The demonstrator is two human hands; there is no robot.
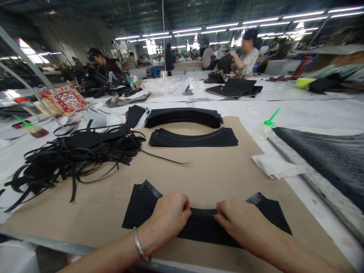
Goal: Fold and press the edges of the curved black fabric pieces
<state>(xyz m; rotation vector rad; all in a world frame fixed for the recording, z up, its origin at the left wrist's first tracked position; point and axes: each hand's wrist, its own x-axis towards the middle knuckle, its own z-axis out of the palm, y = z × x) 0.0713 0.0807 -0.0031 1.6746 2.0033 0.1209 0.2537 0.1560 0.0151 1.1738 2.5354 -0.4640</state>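
A curved black fabric piece (142, 208) lies on brown paper (216, 174) at the near table edge. My left hand (167, 218), a bracelet on its wrist, is curled with its fingertips pressing the piece's upper edge. My right hand (241, 223) lies beside it, fingers together, pinching or pressing the same edge. The two hands nearly meet at the piece's middle. Farther back lie another curved black piece (193, 138) and a stack of similar pieces (183, 116).
A tangle of black strips (74, 155) is heaped at the left. A green-capped squeeze bottle (265, 127), white paper (275, 166) and dark textured material (330, 159) are at the right. Other people work at the far tables.
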